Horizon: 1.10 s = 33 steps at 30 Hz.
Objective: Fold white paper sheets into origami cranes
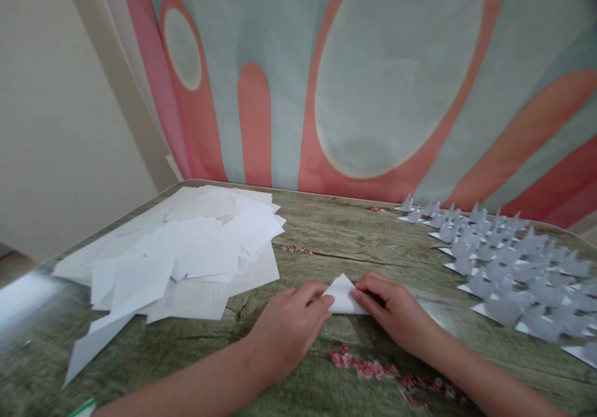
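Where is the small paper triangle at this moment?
In the head view, the paper triangle is below and right of centre, held between the left hand and right hand, right of the paper pile.

The far side of the table (345, 237) was backed by a pale grey-green backdrop (289, 63), on which coral shapes were printed; a large pale oval (401, 75) and a smaller pale oval (183, 49) were ringed in coral. A pink band (153, 75) was seen at the backdrop's left, and beyond it a pale wall (60, 94) was edged by a beige strip (107, 75). The wood-grained tabletop was patterned with pink blossoms (368, 367). At the lower left, a white thing with a green edge (84, 408) was mostly cut off by the view
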Motion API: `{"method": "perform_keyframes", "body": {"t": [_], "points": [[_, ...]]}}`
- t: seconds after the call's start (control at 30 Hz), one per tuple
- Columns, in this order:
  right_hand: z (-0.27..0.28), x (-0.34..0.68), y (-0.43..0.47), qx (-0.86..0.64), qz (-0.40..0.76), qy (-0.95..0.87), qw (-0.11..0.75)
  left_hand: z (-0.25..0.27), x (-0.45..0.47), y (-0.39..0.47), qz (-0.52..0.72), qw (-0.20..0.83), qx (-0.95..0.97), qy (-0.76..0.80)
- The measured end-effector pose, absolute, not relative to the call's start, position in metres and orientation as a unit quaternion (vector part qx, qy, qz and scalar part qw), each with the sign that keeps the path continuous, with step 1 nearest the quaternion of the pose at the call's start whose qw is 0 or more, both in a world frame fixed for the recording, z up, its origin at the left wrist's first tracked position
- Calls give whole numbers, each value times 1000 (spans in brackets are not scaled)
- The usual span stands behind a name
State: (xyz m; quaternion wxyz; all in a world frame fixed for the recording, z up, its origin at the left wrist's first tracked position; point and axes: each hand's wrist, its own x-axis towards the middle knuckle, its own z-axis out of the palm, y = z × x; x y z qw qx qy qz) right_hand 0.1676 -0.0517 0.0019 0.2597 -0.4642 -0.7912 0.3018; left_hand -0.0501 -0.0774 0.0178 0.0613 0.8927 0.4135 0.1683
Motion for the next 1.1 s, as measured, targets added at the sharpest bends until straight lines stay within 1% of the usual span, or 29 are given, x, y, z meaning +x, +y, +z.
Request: {"method": "perform_keyframes", "body": {"t": [0.33, 0.63, 0.73, 0.8, 0.9, 1.0, 1.1], "points": [[0, 163, -53, -487, 288, -779, 271, 16, -51, -78, 129, 44, 900, 413], [-5, 166, -54, -484, 294, -767, 302, 14, -53, -72, 174, 95, 890, 410], [-2, 171, -55, -456, 295, -779, 313, 12, -53, -71, 179, 103, 888, 411], [3, 175, -56, -426, 298, -797, 307, 12, -53, -71, 181, 103, 888, 410], [12, 179, -58, -403, 307, -818, 273, 14, -53, -72, 182, 104, 889, 407], [13, 182, -58, -412, 305, -823, 247, 14, -53, -71, 183, 106, 886, 413], [7, 182, -56, -434, 309, -809, 248, 12, -53, -70, 179, 112, 884, 417]]}}
